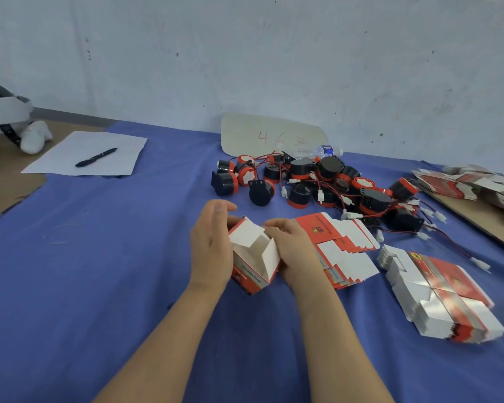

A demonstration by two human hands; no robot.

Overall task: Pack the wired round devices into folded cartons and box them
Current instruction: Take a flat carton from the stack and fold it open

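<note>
Carton (255, 257): one, red and white, partly folded up, its top flaps open and its inside bare; it is tilted and rests on the blue cloth (99, 271) between the two hands, near the front middle.
Left hand (211, 245): palm against the carton's left wall, fingers wrapped round its far side, holding it.
Right hand (298, 251): fingers curled on the carton's right wall and flap, gripping it.
Round devices (317, 181): one tangled heap beyond the hands, black with red rims, red-and-black wires and white plugs; they overlap too much for an exact count, but there are well over a dozen.
Flat cartons: two stacks on the cloth, a near stack (344, 251) touching the right hand and a fanned stack (440, 292) further right; the far piles (472, 184) at the right edge are too blurred to count.
Pen (96, 157): one, lying on one paper sheet (70, 158), far left.
Water bottle (317, 151): one, lying behind the heap.
Card (271, 135): one, leaning on the wall, marked "46".
</note>
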